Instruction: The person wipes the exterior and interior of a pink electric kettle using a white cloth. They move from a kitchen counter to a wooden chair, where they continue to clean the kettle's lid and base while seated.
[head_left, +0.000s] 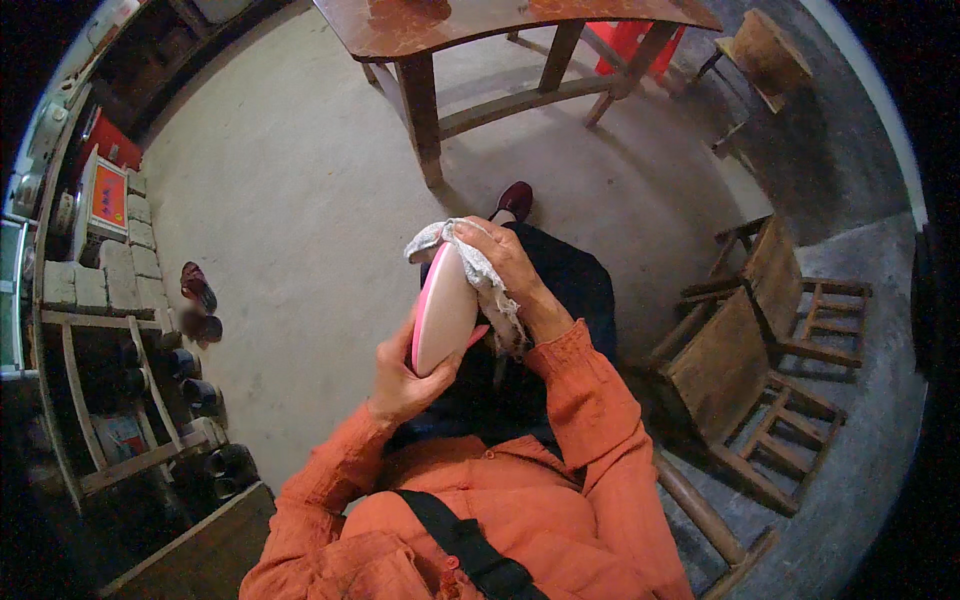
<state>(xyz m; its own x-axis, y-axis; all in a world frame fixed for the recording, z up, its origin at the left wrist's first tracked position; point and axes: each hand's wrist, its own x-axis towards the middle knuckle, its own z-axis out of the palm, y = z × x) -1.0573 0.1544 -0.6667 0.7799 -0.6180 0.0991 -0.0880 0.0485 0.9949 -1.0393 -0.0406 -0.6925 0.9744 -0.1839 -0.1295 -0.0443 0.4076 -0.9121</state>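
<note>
My left fingers (438, 380) curl tightly round a pink-edged, cream oval object (447, 312); my right fingers (486, 240) clutch crumpled grey-white cloth (430, 237) against it.

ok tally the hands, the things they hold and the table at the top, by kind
hands: 2, the left hand and the right hand
pink-edged pale object: 1, in the left hand
cloth: 1, in the right hand
table: 1
total: 5
</note>
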